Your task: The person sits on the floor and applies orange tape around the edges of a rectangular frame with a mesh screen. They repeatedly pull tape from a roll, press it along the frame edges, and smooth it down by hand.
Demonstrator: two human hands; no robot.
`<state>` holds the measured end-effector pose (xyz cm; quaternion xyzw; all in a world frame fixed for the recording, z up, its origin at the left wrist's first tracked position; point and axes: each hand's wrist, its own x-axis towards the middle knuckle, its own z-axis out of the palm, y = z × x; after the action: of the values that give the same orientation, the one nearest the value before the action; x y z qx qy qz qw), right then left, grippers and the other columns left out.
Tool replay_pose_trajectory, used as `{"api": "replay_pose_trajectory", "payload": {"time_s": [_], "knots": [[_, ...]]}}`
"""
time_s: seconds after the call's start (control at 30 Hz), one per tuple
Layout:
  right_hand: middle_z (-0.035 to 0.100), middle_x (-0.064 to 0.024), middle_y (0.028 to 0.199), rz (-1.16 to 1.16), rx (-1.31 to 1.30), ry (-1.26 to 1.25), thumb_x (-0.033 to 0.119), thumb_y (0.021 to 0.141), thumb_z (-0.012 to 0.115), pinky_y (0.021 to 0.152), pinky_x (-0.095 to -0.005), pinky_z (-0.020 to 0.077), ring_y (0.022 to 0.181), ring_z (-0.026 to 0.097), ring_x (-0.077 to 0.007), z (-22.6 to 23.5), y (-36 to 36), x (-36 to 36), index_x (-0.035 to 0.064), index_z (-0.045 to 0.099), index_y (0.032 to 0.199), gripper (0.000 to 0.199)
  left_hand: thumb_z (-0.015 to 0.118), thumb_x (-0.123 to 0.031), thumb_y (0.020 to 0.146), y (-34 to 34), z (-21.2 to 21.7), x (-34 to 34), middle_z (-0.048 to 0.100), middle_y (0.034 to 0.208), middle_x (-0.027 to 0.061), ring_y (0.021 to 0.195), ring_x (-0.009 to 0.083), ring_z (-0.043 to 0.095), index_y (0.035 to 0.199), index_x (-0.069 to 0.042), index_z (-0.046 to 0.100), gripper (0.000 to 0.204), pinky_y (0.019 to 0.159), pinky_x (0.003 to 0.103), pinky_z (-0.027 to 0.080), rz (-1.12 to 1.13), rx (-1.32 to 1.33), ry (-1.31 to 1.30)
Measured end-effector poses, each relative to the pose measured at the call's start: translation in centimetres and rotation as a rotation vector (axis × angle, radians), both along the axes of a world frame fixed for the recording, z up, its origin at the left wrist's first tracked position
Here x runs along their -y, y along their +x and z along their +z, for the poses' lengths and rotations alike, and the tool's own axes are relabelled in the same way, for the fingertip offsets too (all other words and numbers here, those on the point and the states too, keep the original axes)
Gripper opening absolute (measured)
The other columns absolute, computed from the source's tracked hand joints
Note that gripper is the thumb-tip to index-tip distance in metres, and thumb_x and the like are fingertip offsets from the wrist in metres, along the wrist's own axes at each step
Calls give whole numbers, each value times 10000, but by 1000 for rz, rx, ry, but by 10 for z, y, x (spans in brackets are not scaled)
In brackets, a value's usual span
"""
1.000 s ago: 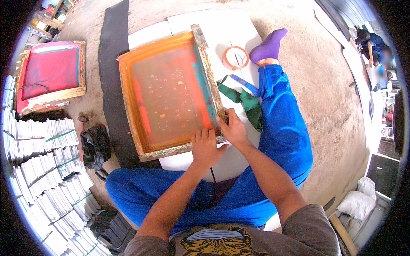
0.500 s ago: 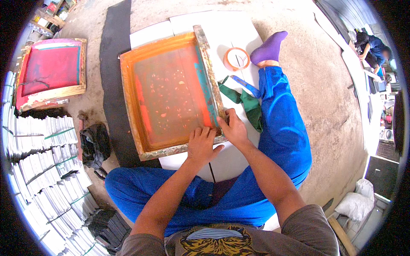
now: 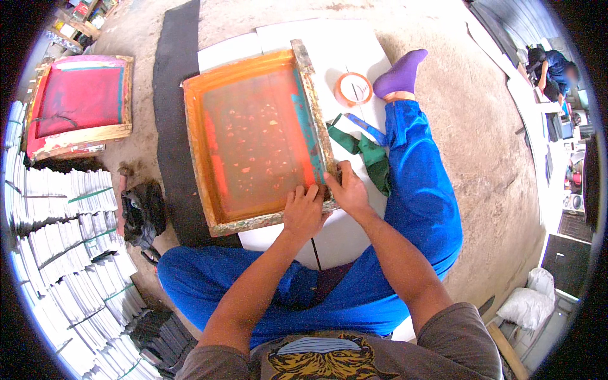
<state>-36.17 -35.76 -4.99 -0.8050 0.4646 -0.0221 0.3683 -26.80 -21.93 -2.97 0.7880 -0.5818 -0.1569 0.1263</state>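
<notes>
A wooden screen printing frame (image 3: 247, 225) lies on white sheets (image 3: 266, 239) in front of me. Its orange-edged mesh (image 3: 247, 145) is greyish brown in the middle, with small pale marks, red bands and a teal strip along the right. At the near right corner, my left hand (image 3: 304, 212) grips the near rail, fingers over the top and thumb toward its underside. My right hand (image 3: 349, 190) is closed around the right rail at that same corner; its fingertips are partly hidden. Right of the frame lie a roll of orange tape (image 3: 353, 89) and a green cloth strip (image 3: 373, 161).
A blue strip (image 3: 365, 128) lies by my outstretched leg. To the left are a black mat (image 3: 174, 126), a pink-red screen frame (image 3: 82, 95), a black plastic bag (image 3: 144, 212) and stacks of bundled paper (image 3: 76, 247). At far right, another person (image 3: 556, 73) bends over.
My left hand has shifted slightly right, and its thumb, which stuck out before, is now drawn in against the rail. My right hand keeps its place. The whole view has shifted a little.
</notes>
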Motion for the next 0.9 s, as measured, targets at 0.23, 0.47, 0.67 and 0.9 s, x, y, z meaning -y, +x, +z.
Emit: {"api": "replay_pose_trajectory", "payload": {"time_s": [0.23, 0.47, 0.67, 0.9], "knots": [[650, -95, 1107, 796, 117, -428, 439, 801, 784, 1105, -523, 362, 1142, 573, -304, 76, 2, 1, 74, 660, 1148, 519, 798, -414, 797, 34, 0, -48, 603, 1299, 176, 1219, 382, 559, 1340, -50, 584, 688, 1043, 485, 453, 61, -136, 27], [674, -43, 1077, 1146, -229, -622, 435, 817, 749, 1246, -557, 155, 1237, 531, -255, 51, -5, -16, 89, 685, 1092, 447, 771, -315, 818, 41, -28, -82, 625, 1156, 140, 1159, 337, 563, 1139, -26, 655, 448, 985, 453, 478, 70, -15, -96], [676, -56, 1024, 1175, -444, -702, 389, 842, 721, 1238, -604, 140, 1224, 530, -259, 57, 2, -25, 59, 681, 1040, 387, 764, -348, 828, 39, -25, -79, 635, 1162, 153, 1139, 352, 575, 1172, -22, 654, 486, 985, 461, 483, 88, -13, -72], [685, -76, 1020, 978, -517, -697, 246, 818, 706, 1188, -704, 144, 1193, 538, -282, 58, -2, -36, 55, 692, 1034, 289, 741, -391, 849, 55, -24, -93, 639, 1172, 156, 1149, 346, 590, 1165, -18, 652, 497, 953, 446, 522, 54, 35, 100]]}}
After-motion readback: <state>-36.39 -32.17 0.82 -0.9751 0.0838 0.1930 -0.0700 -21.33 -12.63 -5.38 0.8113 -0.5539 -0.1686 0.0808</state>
